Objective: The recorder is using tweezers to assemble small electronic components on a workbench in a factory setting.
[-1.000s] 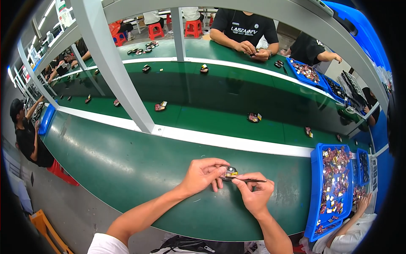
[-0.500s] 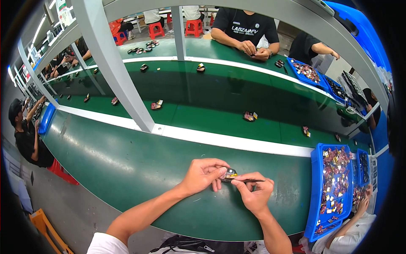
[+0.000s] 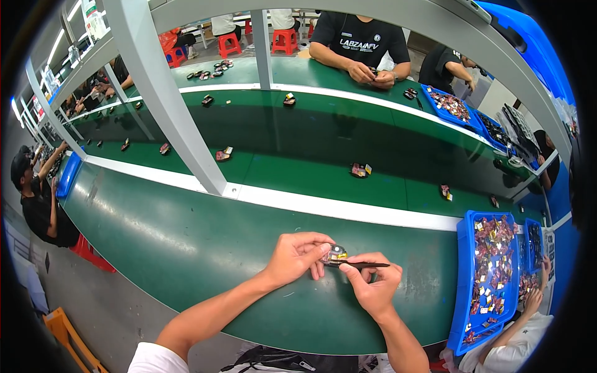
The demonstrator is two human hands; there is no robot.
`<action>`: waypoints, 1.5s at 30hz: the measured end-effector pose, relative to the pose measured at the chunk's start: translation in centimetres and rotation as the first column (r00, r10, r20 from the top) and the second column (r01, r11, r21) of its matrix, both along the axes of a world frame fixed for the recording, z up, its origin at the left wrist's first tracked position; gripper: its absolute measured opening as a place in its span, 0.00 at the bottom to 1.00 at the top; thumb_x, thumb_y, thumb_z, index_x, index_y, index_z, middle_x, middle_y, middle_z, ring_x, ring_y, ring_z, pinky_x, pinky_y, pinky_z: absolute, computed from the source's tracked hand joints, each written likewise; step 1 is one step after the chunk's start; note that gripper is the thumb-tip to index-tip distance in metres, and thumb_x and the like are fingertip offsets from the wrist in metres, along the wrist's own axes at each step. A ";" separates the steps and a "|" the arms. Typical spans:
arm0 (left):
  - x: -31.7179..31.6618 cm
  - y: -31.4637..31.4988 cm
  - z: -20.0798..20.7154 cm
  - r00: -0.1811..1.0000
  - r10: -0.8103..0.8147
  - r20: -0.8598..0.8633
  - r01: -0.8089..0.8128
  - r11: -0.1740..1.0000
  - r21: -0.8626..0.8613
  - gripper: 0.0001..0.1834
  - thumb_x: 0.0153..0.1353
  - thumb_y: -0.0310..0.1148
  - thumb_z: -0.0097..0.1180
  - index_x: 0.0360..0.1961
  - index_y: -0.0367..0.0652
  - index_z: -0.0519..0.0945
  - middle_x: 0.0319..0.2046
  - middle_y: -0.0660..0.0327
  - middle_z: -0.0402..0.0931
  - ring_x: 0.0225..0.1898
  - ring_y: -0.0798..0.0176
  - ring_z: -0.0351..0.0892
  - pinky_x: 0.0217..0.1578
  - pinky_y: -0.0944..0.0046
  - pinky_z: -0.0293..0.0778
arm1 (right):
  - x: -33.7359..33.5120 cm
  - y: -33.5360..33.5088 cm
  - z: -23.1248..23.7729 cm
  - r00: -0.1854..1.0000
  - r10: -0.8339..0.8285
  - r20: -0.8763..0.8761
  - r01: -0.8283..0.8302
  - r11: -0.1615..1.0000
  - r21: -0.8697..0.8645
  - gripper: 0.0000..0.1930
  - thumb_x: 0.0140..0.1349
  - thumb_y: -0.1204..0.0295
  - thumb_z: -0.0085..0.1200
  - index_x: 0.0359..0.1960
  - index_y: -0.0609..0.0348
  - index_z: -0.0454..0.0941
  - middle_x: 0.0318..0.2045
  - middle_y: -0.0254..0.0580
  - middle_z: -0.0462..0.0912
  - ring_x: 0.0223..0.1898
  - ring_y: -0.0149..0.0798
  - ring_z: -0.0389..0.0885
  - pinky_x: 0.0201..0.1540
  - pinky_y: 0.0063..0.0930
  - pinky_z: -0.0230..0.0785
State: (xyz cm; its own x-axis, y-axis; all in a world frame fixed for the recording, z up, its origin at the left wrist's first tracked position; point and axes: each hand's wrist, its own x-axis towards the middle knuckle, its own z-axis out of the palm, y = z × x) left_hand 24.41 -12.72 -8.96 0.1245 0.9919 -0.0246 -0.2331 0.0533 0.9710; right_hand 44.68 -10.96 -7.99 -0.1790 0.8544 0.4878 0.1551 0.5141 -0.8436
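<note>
My left hand (image 3: 303, 253) pinches a small black device housing (image 3: 336, 252) over the green bench, its thumb and fingers around the left side. Inside the housing show clear, pinkish and yellow parts, too small to name. My right hand (image 3: 372, 281) grips a slim black tool (image 3: 370, 265), held nearly level, with its left end at the housing's lower right edge. From here I cannot tell what kind of tool it is. The thumb and index finger of my right hand press close beside the housing.
Right of my hands stands a blue tray (image 3: 463, 292) of small pink-and-yellow parts. A white rail (image 3: 348, 211) and a grey post (image 3: 168, 93) border the green conveyor belt (image 3: 298, 161), which carries several device units (image 3: 360, 170). Co-workers sit opposite, at left and at lower right.
Units on the belt have shifted slightly left. My hands have hardly moved; the black tool shows a little more plainly. At right, co-workers' arms have changed position.
</note>
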 end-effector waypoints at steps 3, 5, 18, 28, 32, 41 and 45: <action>0.0 0.0 -0.1 1.000 0.004 0.000 -0.004 1.000 0.003 0.14 0.73 0.26 0.54 0.51 0.23 0.79 0.30 0.51 0.83 0.23 0.64 0.83 0.21 0.67 0.81 | 0.0 -0.1 0.2 1.000 0.009 0.023 -0.009 1.000 0.014 0.08 0.51 0.79 0.73 0.32 0.59 0.86 0.17 0.31 0.81 0.11 0.17 0.62 0.15 0.17 0.48; 0.0 0.0 -0.1 1.000 0.006 0.003 -0.006 1.000 0.004 0.14 0.73 0.26 0.54 0.51 0.23 0.79 0.30 0.51 0.83 0.23 0.64 0.83 0.21 0.67 0.81 | -0.1 -0.2 0.2 0.999 0.010 0.044 -0.013 0.998 0.069 0.09 0.51 0.79 0.73 0.32 0.58 0.86 0.17 0.31 0.82 0.11 0.18 0.61 0.15 0.17 0.48; 0.2 0.0 -0.1 1.000 0.013 -0.004 -0.013 1.000 0.008 0.14 0.73 0.26 0.53 0.51 0.24 0.78 0.31 0.50 0.84 0.24 0.64 0.84 0.21 0.68 0.81 | -0.4 -0.3 0.2 0.997 0.032 0.071 -0.046 0.978 0.205 0.08 0.50 0.80 0.73 0.31 0.57 0.86 0.27 0.38 0.90 0.09 0.22 0.63 0.15 0.18 0.55; 0.2 0.0 0.0 0.998 0.020 -0.051 -0.020 1.000 0.000 0.14 0.71 0.27 0.56 0.52 0.25 0.79 0.32 0.52 0.85 0.25 0.66 0.84 0.21 0.70 0.79 | -0.5 -0.3 0.0 0.994 0.047 0.100 -0.075 0.951 0.301 0.08 0.49 0.83 0.71 0.29 0.59 0.85 0.29 0.41 0.90 0.10 0.22 0.66 0.16 0.18 0.57; 0.5 -0.1 0.3 0.986 0.016 -0.167 -0.007 0.999 0.051 0.14 0.69 0.26 0.59 0.52 0.26 0.80 0.31 0.54 0.85 0.25 0.68 0.84 0.20 0.71 0.77 | -0.4 -0.3 -0.2 0.990 0.017 0.143 -0.068 0.932 0.357 0.08 0.49 0.83 0.71 0.29 0.56 0.86 0.29 0.38 0.90 0.11 0.23 0.67 0.17 0.18 0.58; 1.0 -0.2 0.3 0.975 0.081 -0.205 -0.076 0.997 0.034 0.12 0.67 0.22 0.61 0.48 0.27 0.81 0.27 0.56 0.85 0.23 0.71 0.82 0.20 0.72 0.76 | -0.5 -0.4 -0.4 0.972 -0.023 0.236 -0.088 0.889 0.450 0.09 0.49 0.82 0.70 0.29 0.52 0.86 0.29 0.34 0.90 0.20 0.25 0.83 0.18 0.19 0.56; 1.1 -0.1 0.3 0.971 0.103 -0.216 -0.095 0.994 0.046 0.10 0.66 0.21 0.59 0.47 0.27 0.81 0.25 0.56 0.84 0.22 0.71 0.82 0.21 0.71 0.77 | -0.5 -0.5 -0.4 0.969 -0.023 0.247 -0.091 0.893 0.441 0.10 0.47 0.84 0.69 0.29 0.53 0.86 0.30 0.32 0.90 0.23 0.29 0.85 0.19 0.21 0.59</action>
State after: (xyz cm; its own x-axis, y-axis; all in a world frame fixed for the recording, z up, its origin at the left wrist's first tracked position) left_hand 25.51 -12.87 -8.71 0.0211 0.9998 -0.0049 -0.0181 0.0053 0.9998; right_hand 44.21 -11.47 -8.41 -0.3637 0.5474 0.7537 0.2981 0.8350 -0.4626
